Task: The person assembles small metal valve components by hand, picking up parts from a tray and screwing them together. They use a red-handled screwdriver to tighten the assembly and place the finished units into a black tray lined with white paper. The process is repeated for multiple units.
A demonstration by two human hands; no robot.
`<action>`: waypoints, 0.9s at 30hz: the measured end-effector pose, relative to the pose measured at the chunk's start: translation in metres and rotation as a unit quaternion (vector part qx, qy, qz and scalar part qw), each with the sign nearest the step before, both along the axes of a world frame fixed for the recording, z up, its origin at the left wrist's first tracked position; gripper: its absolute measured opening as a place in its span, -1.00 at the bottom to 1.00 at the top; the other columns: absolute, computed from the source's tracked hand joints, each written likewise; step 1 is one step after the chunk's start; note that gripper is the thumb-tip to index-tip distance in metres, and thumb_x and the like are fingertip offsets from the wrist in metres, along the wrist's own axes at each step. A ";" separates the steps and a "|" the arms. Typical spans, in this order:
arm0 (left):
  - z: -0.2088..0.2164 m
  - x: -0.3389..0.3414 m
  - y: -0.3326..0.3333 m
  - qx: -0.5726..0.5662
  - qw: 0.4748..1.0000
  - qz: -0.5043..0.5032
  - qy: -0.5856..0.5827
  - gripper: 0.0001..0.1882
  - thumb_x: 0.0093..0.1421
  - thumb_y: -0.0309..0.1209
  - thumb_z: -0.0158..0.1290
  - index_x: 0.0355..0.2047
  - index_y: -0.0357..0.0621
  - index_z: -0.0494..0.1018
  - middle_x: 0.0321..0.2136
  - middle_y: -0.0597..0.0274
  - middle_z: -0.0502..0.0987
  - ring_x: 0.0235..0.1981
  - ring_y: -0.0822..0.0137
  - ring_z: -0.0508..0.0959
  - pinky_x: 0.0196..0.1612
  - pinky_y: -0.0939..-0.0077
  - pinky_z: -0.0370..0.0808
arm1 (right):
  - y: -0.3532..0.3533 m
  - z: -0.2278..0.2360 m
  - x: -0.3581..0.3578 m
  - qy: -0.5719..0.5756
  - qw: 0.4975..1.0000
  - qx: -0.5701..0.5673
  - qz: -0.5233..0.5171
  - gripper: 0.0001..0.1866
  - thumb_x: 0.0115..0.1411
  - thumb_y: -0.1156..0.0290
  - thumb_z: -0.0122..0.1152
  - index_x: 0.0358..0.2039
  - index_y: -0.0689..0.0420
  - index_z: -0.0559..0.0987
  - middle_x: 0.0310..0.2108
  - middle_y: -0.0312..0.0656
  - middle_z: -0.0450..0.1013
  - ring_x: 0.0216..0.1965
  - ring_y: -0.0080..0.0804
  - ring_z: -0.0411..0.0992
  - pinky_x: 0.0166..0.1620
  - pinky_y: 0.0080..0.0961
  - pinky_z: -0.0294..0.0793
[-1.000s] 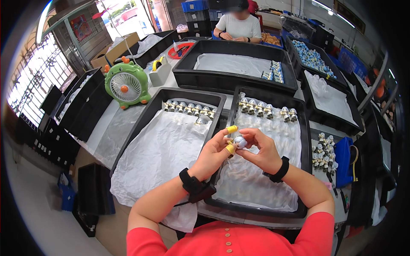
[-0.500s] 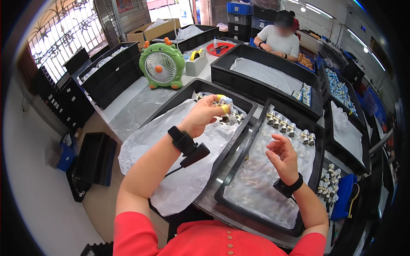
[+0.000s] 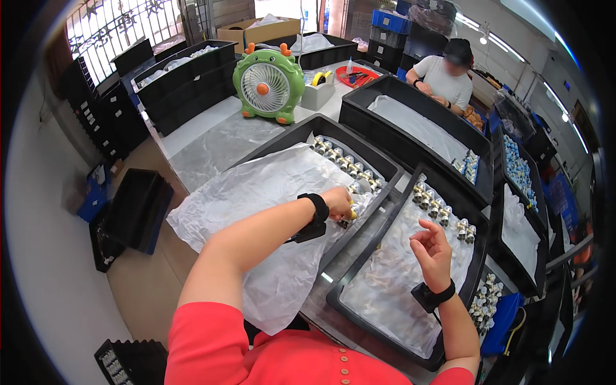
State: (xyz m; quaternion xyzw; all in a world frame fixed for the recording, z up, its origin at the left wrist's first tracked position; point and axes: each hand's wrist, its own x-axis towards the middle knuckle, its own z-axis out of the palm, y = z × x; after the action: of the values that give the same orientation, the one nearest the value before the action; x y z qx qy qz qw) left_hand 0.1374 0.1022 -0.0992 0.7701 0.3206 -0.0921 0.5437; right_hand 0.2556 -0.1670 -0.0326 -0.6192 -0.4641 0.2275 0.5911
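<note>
My left hand (image 3: 338, 204) reaches into the middle black tray (image 3: 391, 168) with its fingers closed. Between its yellow-wrapped fingertips is a small figurine (image 3: 344, 223), mostly hidden, low against the white sheet (image 3: 269, 186). Beyond the hand, similar white-and-gold figurines with dark bases (image 3: 346, 163) stand in a row along the tray's far side. Above the right-hand tray (image 3: 340, 301), my right hand (image 3: 433, 252) hovers with thumb and fingers apart and nothing in them. Figurines in that tray (image 3: 439, 210) line its far end, on a cloudy plastic sheet.
A green frog-shaped fan (image 3: 268, 86) and a tape dispenser (image 3: 317, 93) stand behind the middle tray. Farther back, a person in white (image 3: 449, 77) works beside a large black tray (image 3: 359, 119). More figurines (image 3: 486, 301) and a blue bin (image 3: 504, 324) sit at the right.
My left hand has come down and nearer with the figurine, uncovering the row along the tray's far side. My right hand stays above its tray. The whole view has shifted slightly.
</note>
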 end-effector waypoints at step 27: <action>-0.012 -0.007 -0.011 0.338 0.940 -0.027 -0.029 -0.56 -0.28 -0.23 0.30 -0.39 -0.24 0.51 -0.43 -0.06 0.55 -0.35 0.03 0.56 -0.25 0.29 0.49 | -0.002 -0.013 0.010 -0.037 0.998 -0.042 -0.020 -0.77 0.11 0.54 0.17 -0.18 0.23 0.51 -0.42 -0.31 0.47 -0.38 -0.64 0.43 -0.26 -0.68 0.41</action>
State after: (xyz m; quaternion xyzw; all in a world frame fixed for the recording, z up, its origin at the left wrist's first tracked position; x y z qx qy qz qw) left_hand 0.1309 0.0913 -0.1109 0.9192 0.2959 0.0287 0.2581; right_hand 0.2657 -0.1690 -0.0455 -0.6604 -0.4634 0.2123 0.5515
